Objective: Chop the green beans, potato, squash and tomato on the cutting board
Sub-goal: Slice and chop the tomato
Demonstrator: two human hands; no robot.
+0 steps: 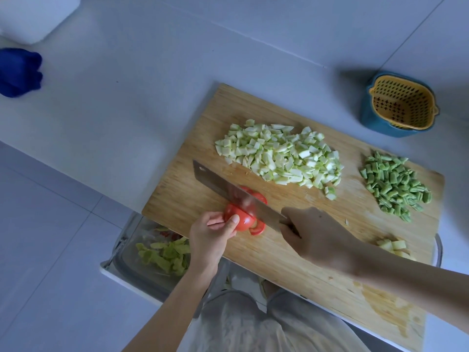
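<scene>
Steadying the tomato (239, 221) near the left edge of the cutting board (266, 252) with the left hand (212, 236), fingers and thumb curled round it. Clenching the handle of the cleaver (223, 180) in the right hand (313, 235), blurred blade across the tomato's top, hiding its middle. Beyond the blade, diced squash (281, 154) mid-board; chopped green beans (396, 185) at far right; potato chunks (392, 245) partly behind the right forearm. Off-board: yellow strainer basket (402, 104) in a blue bowl (373, 120), blue cloth (19, 72), tray (120, 246) of peelings (165, 252) partly under the board's corner.
</scene>
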